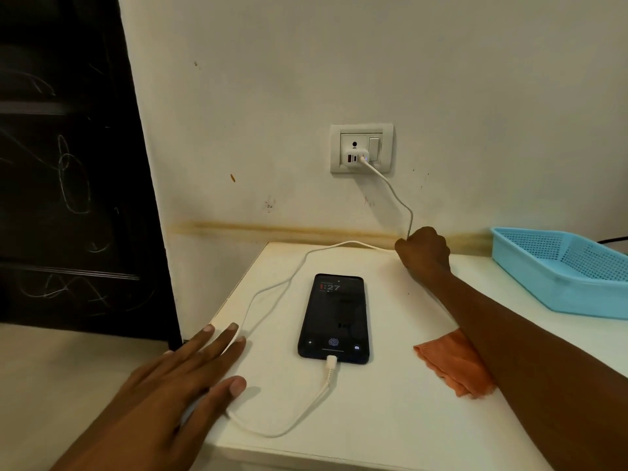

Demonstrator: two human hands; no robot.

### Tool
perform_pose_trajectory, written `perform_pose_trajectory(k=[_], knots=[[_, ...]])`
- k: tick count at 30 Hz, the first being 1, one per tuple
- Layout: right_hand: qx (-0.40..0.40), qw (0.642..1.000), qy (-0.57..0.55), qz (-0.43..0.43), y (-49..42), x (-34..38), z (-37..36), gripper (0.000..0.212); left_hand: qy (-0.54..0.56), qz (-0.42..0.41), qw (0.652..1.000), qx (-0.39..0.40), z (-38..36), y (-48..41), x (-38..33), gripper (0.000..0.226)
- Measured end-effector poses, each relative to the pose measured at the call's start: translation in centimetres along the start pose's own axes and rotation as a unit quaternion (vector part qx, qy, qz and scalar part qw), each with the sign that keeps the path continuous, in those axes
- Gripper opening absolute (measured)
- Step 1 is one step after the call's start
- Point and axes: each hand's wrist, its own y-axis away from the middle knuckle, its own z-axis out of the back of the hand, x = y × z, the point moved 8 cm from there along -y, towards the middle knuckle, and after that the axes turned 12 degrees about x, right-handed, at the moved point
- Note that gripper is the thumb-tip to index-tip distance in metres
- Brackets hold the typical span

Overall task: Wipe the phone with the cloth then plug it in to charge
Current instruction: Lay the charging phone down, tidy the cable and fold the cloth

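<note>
Left hand (176, 372) flat, spread, empty | right hand (423, 248) fisted on cable (272, 290) | phone (334, 317) between

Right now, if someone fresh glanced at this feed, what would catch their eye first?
The dark phone lying face up mid-table, screen lit, with the white cable plugged into its near end and looping back to the charger in the wall socket. Next, the right hand fisted around that cable by the wall, and the left hand flat at the table's left edge. The orange cloth lies partly under the right forearm; a blue basket sits far right.
</note>
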Motion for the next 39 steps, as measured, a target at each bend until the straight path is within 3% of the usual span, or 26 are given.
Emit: perform_pose_trajectory(k=[5,9,14,17,24,31,35,39], knots=[[0.034,0.999,0.009,0.026,0.8,0.8,-0.8,0.016,0.000,0.009,1.000,-0.002,0.7,1.2,-2.5,0.079],[0.049,0.998,-0.010,0.037,1.3,1.0,-0.9,0.018,0.014,0.003,1.000,0.018,1.2,1.9,-3.9,0.067],[0.091,0.985,-0.143,0.007,1.6,0.5,-1.4,0.019,0.029,0.001,0.999,0.015,1.1,2.1,-3.9,0.072],[0.113,0.979,-0.173,-0.009,2.1,0.5,-1.8,0.018,0.031,0.005,0.999,-0.017,1.1,2.1,-3.6,0.072],[0.139,0.963,-0.230,-0.026,3.2,1.0,-1.9,0.016,0.062,0.007,0.993,-0.097,2.1,2.8,-4.1,0.101],[0.150,0.965,-0.214,-0.017,3.9,1.0,-1.7,0.019,0.085,0.010,0.989,-0.121,4.7,0.7,-4.3,0.073],[0.153,0.968,-0.197,-0.011,4.5,1.2,-1.4,0.019,0.074,-0.013,0.988,-0.135,6.9,-1.3,-6.4,0.045],[0.151,0.972,-0.178,0.003,4.7,1.3,-1.4,0.019,0.107,0.025,0.991,-0.079,7.5,-4.1,-6.0,0.037]])
